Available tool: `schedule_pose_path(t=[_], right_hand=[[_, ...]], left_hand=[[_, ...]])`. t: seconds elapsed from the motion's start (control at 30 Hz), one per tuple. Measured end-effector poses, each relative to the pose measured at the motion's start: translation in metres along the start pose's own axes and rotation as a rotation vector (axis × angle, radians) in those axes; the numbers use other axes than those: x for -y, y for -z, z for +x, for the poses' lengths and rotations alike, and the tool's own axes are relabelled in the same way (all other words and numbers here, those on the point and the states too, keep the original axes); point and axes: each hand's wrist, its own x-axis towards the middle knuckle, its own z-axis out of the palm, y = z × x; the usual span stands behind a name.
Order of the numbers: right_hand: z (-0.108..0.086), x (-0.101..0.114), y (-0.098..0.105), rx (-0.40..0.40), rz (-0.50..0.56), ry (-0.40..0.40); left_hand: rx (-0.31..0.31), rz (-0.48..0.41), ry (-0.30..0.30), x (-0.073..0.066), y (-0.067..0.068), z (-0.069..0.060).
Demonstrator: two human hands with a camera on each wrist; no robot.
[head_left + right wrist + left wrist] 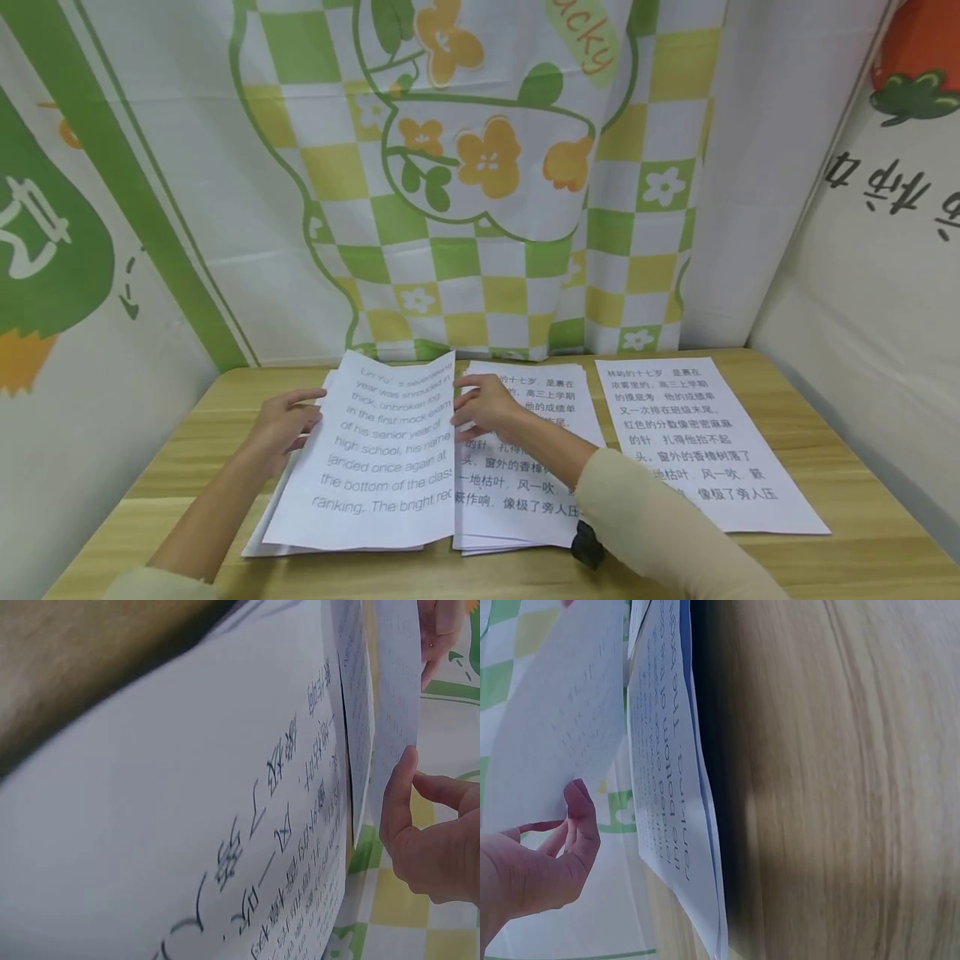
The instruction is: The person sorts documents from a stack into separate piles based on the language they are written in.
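Running lengthwise away from you, the English-printed sheet (378, 467) lies between your two hands, above the left pile (257, 547), with the middle pile (517, 500) just to its right. You pinch its left edge in a narrow grip with your left hand (283, 423), and its right edge likewise with your right hand (486, 408) — both holds are on the farther half, and the right hand is the nearer one to the middle pile. From your left wrist, the sheet shows raised clear of the print below; from the head view, you cannot tell whether its near edge touches the pile. Beneath everything, you have a smooth wooden table (862, 492), yellowish brown with long streaks of grain. The paper is thin, white and matt; the held sheet bows, its far edge dipping in a shallow curve, while the middle pile lies flat, its near edges slightly fanned and its top page covered in Chinese characters. Well to the right, another Chinese-printed sheet (750, 508) lies flat and slanted. Farthest from you hangs a softly creased curtain (480, 258) — green, yellow and white checks with orange flowers
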Motion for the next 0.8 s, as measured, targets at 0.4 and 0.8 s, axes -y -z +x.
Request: schedule_pose_path(t=[0.4, 0.8], right_hand=[[0.012, -0.009, -0.025, -0.005, 0.011, -0.024], [0.009, -0.012, -0.022, 0.021, -0.065, -0.046]], left_hand=[[-0.049, 0.038, 0.026, 0.016, 0.016, 0.009], [-0.061, 0.087, 0.046, 0.02, 0.022, 0.011]])
